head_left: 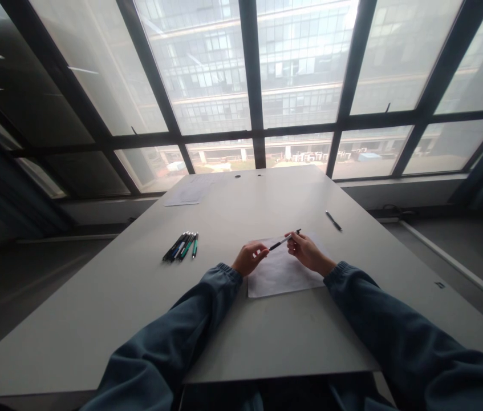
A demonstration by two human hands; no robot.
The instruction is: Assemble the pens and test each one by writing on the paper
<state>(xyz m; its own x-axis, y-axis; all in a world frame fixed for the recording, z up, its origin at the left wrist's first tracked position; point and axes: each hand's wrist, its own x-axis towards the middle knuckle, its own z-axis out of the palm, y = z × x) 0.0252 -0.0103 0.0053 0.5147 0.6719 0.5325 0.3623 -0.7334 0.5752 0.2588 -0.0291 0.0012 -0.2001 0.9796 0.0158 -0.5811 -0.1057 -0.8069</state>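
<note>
Between my two hands, above a sheet of white paper [284, 282], is a pen [281, 242] with a dark grip and a pale barrel. My left hand [250, 257] pinches its dark lower end with the fingertips. Nearer the other end, which points up and to the right, the fingers of my right hand [307, 253] are closed round the barrel. The paper lies flat on the table under both hands, which cover part of it.
On the white table [96, 331], a bunch of several pens [180, 246] lies to the left. A single dark pen [333, 221] rests at the right. Papers [185, 191] lie at the far left, near the large window [207, 74].
</note>
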